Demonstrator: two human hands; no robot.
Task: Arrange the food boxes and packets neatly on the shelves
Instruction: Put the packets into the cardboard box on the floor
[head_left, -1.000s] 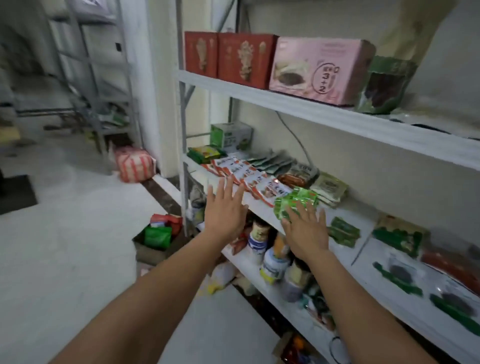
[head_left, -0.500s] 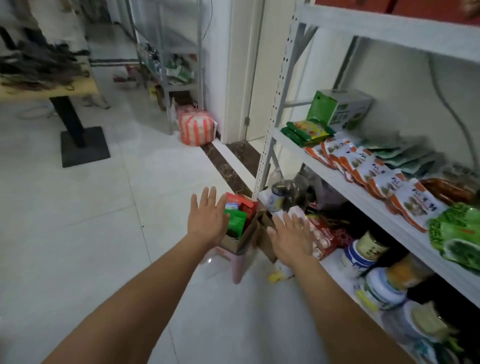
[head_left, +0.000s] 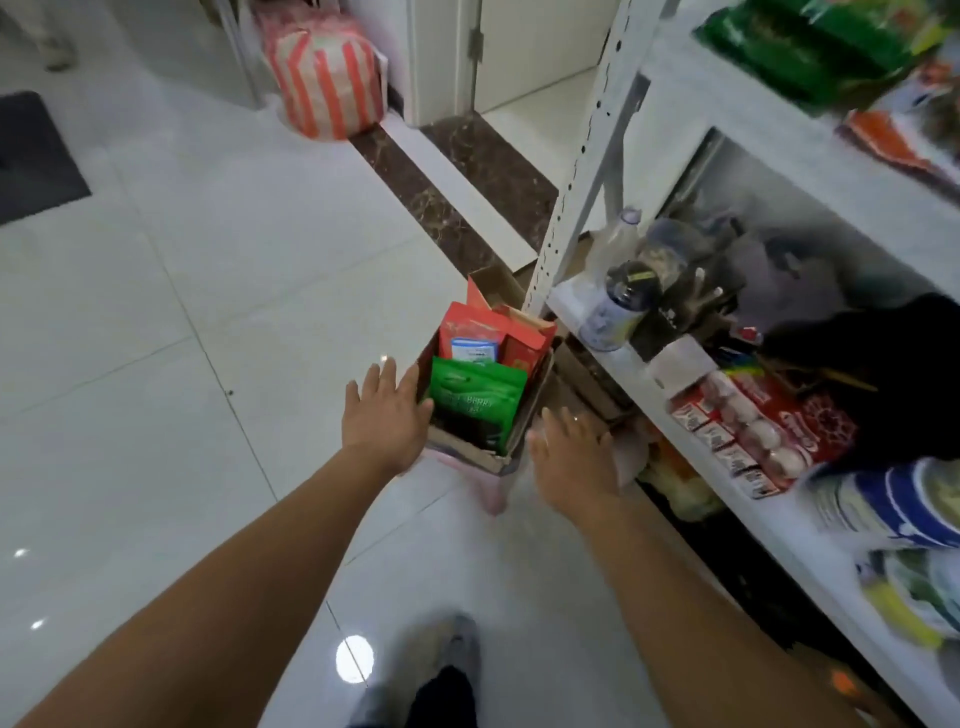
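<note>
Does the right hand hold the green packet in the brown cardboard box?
No, the right hand is open, fingers spread, beside the brown cardboard box, while the green packet stands inside it.

The floor (head_left: 156, 312) is laid with large glossy white tiles and is crossed by a dark marbled strip (head_left: 447, 208) running toward a white door frame (head_left: 436, 57). A round lamp reflection (head_left: 355, 659) is seen on the tiles. A black mat (head_left: 31, 156) is laid at far left. A white perforated shelf upright (head_left: 582, 156) is set at right.
</note>
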